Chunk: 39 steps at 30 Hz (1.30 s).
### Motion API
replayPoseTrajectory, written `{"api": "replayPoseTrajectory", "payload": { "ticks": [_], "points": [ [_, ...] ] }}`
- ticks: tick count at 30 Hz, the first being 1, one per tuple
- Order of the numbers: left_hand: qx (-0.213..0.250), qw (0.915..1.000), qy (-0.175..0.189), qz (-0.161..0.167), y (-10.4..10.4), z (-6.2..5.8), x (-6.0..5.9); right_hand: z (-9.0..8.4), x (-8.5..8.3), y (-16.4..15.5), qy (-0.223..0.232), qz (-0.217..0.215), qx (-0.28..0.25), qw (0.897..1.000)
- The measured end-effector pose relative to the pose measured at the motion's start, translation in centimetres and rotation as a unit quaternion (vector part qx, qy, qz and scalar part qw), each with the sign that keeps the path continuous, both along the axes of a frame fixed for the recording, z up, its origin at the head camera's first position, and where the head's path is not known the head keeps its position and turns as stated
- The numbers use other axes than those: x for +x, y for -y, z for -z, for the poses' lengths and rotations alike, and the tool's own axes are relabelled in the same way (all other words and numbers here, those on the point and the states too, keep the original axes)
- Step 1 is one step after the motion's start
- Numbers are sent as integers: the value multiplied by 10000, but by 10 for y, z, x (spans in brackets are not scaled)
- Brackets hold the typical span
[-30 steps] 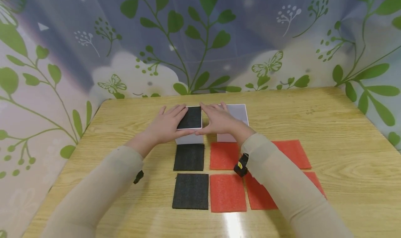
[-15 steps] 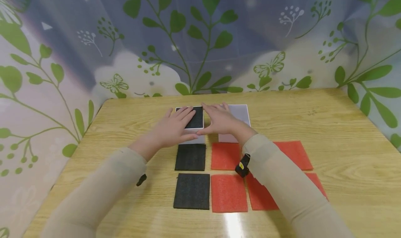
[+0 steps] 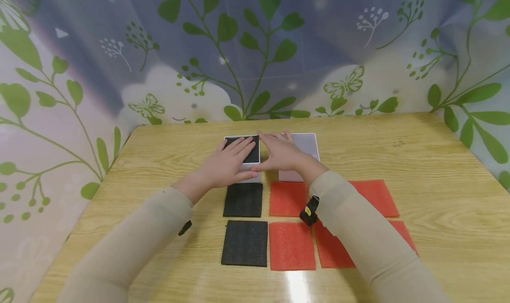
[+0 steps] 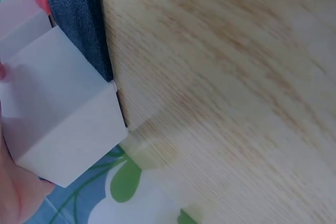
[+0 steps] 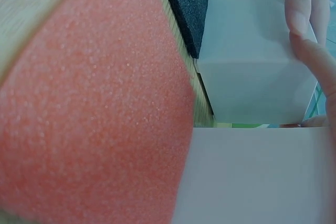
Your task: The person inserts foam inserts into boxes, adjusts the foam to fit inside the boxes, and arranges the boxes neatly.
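A small white box (image 3: 255,177) stands at the far middle of the wooden table (image 3: 398,152), with a black foam pad (image 3: 254,155) lying in its top. My left hand (image 3: 229,163) lies flat on that pad, fingers straight, thumb at the box's near wall. My right hand (image 3: 280,154) rests with straight fingers against the box's right side. The left wrist view shows the box's white wall (image 4: 58,124) and a black pad (image 4: 79,19) beside it. In the right wrist view, fingertips (image 5: 299,14) touch the box (image 5: 247,61).
A second white box or lid (image 3: 307,144) sits just right of the first, partly behind my right hand. Nearer me lie two black foam pads (image 3: 243,200) (image 3: 245,243) and several red foam pads (image 3: 292,245) (image 3: 376,196). A leaf-patterned curtain (image 3: 255,50) surrounds the table.
My left hand has slid right from the box's left edge onto the black pad, now covering most of it. The right hand has barely moved.
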<state>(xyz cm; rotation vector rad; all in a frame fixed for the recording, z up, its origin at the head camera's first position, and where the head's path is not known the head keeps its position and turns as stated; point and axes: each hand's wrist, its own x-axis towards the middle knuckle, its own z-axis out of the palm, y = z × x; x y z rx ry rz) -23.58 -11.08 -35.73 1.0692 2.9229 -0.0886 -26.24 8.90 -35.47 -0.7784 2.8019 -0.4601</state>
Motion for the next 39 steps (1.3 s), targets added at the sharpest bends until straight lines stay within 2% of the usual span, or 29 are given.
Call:
{"api": "replayPoseTrajectory", "payload": {
  "ticks": [11,19,31,39],
  "points": [
    [117,9999,55,70,0,0,0,2,-1,-1,27,1,-33,10000],
    [-85,9995,-278,84,-8,2,-6,3,-1,-1,-11,5,-33,10000],
    [-55,9975,-704,51,-12,6,-8,1,-1,-2,43,17,-95,9999],
    [36,9969,-780,37,-11,10,-8,2,-1,0,5,12,-44,10000]
  ]
}}
